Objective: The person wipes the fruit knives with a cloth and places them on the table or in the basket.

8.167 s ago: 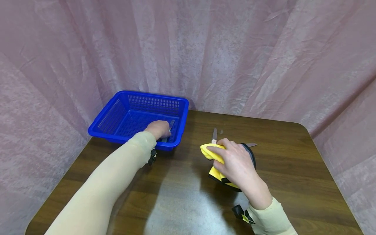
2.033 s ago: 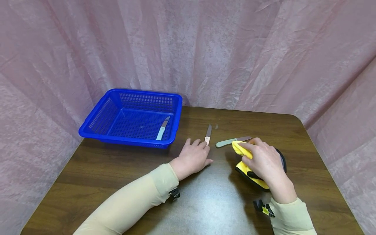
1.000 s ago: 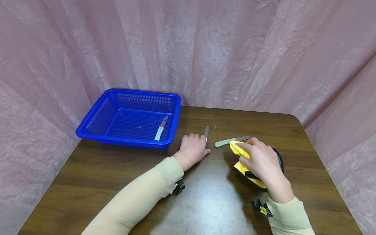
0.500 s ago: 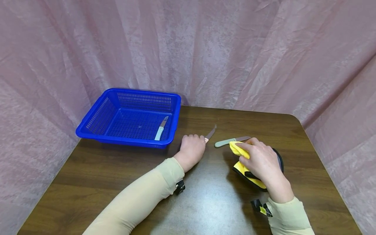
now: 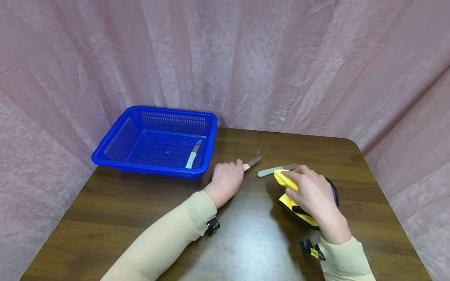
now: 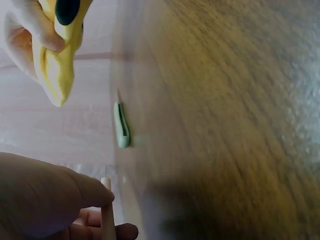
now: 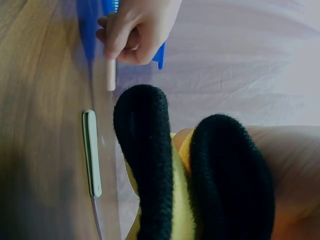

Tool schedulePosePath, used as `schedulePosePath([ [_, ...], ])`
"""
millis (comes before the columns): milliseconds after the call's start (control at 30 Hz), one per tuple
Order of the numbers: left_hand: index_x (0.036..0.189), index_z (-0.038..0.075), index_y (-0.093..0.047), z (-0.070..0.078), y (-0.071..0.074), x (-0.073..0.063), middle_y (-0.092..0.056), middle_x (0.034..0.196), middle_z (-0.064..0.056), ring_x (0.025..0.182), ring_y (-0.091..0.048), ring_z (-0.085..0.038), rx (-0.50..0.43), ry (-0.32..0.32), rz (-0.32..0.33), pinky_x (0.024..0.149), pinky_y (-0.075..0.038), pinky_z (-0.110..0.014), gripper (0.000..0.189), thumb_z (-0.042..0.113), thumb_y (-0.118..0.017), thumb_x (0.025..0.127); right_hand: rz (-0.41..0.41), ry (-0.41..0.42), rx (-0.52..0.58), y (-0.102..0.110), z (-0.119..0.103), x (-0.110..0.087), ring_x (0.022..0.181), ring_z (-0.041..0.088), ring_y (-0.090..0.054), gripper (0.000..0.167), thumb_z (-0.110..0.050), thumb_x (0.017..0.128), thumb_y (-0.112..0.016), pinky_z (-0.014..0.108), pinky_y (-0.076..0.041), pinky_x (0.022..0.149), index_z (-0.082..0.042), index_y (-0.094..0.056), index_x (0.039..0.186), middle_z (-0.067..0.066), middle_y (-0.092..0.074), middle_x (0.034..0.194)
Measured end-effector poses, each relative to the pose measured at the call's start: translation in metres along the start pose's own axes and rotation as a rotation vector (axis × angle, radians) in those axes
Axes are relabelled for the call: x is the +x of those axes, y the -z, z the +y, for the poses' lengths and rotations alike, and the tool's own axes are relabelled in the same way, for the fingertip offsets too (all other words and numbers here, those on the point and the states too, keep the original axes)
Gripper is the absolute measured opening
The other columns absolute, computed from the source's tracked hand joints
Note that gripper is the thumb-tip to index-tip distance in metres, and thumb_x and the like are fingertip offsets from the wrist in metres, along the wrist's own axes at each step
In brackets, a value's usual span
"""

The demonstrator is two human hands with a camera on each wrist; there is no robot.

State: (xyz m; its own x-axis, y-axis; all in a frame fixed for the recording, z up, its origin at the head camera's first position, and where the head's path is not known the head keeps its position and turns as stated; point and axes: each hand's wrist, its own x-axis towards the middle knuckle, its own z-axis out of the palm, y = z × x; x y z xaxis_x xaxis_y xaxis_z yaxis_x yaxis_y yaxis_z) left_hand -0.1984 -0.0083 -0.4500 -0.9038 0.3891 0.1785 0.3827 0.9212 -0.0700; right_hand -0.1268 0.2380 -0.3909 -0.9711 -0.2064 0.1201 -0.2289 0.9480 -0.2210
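Note:
My left hand (image 5: pixel 226 180) grips a small folding knife (image 5: pixel 252 162) by its pale pink handle, the blade pointing up and right. In the left wrist view the fingers (image 6: pixel 95 192) pinch that handle (image 6: pixel 107 210) from both sides. My right hand (image 5: pixel 313 191) holds a folded yellow cloth (image 5: pixel 286 180) with black edging, bunched between thumb and fingers. A second knife (image 5: pixel 270 171), green-handled, lies on the table between the hands, its blade tip partly behind the right hand. Another pale green knife (image 5: pixel 191 158) lies in the blue basket.
The blue plastic basket (image 5: pixel 154 170) with slotted walls stands on the left of the brown wooden table (image 5: pixel 119 210). Pink curtains (image 5: pixel 246 62) hang behind and at both sides. A small whitish mark (image 5: pixel 258 152) shows on the tabletop.
My left hand has left the basket, where a knife now lies. It has reached the pink-handled knife, gripped it and turned its blade rightward. The right hand keeps holding the cloth.

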Motion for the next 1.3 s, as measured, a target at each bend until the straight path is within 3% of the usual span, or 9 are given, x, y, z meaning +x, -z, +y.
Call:
schedulePosePath([
  [300,0.103,0.004,-0.058,-0.007,0.007,-0.013,-0.066,0.082,-0.011,0.07,-0.069,-0.027,-0.082,-0.045,0.182,0.056,-0.054,-0.039,0.007,0.007,-0.061,0.108,0.014,0.005,-0.007,0.004,-0.004,0.003,0.102,0.041,-0.068,0.051,-0.012,0.09,-0.075,0.061,-0.053,0.084,-0.019,-0.077,0.141,0.016,-0.069,0.128],
  [600,0.105,0.002,-0.057,-0.011,0.014,-0.024,-0.062,0.084,-0.011,0.07,-0.065,-0.027,-0.139,-0.092,0.252,0.054,-0.055,-0.036,0.008,0.003,-0.064,0.108,0.035,0.01,0.005,0.007,-0.01,0.003,0.103,0.041,-0.068,0.052,-0.013,0.09,-0.075,0.062,-0.052,0.087,-0.02,-0.077,0.142,0.015,-0.069,0.13],
  [833,0.101,0.003,-0.056,-0.014,0.018,-0.033,-0.058,0.083,-0.01,0.069,-0.06,-0.027,-0.181,-0.114,0.267,0.053,-0.053,-0.036,0.016,0.011,-0.066,0.11,0.063,0.025,0.009,0.012,-0.017,0.005,0.098,0.04,-0.068,0.052,-0.013,0.089,-0.076,0.061,-0.052,0.084,-0.021,-0.077,0.141,0.015,-0.069,0.126],
  [1300,0.1,0.004,-0.06,-0.034,0.042,-0.054,-0.057,0.082,-0.009,0.068,-0.059,-0.029,-0.196,-0.126,0.397,0.052,-0.051,-0.039,0.025,0.018,-0.081,0.102,0.112,0.07,0.01,0.025,-0.037,0.008,0.106,0.041,-0.068,0.054,-0.011,0.09,-0.073,0.064,-0.051,0.091,-0.024,-0.076,0.143,0.015,-0.068,0.132],
])
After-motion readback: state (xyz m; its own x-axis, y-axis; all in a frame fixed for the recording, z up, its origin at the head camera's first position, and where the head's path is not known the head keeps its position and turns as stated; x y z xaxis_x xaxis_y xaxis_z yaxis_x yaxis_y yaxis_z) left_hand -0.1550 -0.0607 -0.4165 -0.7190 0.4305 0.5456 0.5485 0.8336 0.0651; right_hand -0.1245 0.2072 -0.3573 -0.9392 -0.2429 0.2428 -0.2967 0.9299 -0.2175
